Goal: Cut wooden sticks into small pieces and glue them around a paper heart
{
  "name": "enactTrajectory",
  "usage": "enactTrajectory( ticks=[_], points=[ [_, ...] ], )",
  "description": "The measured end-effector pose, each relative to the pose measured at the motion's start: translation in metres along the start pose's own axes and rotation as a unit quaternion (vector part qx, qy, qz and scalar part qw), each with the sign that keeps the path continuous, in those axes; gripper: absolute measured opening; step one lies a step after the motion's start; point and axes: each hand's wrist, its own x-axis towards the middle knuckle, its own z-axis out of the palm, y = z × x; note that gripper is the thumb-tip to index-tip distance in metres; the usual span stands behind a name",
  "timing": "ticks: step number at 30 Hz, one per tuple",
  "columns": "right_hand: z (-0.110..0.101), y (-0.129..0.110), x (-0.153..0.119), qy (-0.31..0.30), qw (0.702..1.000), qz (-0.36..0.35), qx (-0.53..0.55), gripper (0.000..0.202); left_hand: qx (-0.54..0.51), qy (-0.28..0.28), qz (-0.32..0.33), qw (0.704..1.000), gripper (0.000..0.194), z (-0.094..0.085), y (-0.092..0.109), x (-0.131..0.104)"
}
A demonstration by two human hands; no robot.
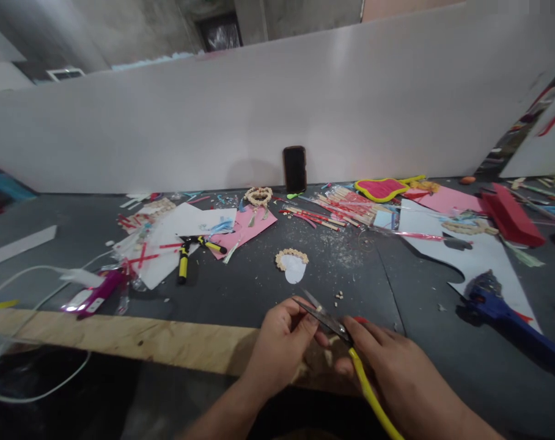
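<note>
At the dark table [241, 293], scissors [343, 330] sit in the right hand [387, 366]

Dark phone [294, 169] against pale partition [176, 128]

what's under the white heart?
Can't see what's directly under the heart; it covers that spot. The dark table shows around it, and tan pieces curve round its upper part. Can't tell whether any run underneath.
</note>
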Motion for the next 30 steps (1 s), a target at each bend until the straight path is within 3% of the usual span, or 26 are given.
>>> enactTrajectory(
  ticks=[9,13,18,24,30],
  points=[
    [-0.006,-0.004,-0.001,-0.012,0.999,0.023,0.039,0.048,-0.05,-0.023,-0.012,0.998,0.02,0.0,-0.002,0.0],
    [-0.009,-0.003,-0.001,0.023,0.999,-0.012,0.019,0.067,-0.069,-0.049,-0.066,0.994,0.02,0.003,-0.004,-0.004],
    [-0.008,-0.005,-0.003,0.048,0.998,-0.028,0.003,0.075,-0.088,-0.062,-0.069,0.992,0.023,0.004,-0.005,-0.007],
    [-0.005,-0.005,-0.003,0.057,0.998,-0.013,-0.012,0.05,-0.086,-0.057,-0.07,0.992,0.022,0.005,-0.001,-0.006],
    [-0.004,0.0,0.001,0.028,0.999,-0.006,-0.043,0.029,-0.072,-0.053,-0.062,0.994,0.029,0.006,-0.012,-0.002]
  ],
)
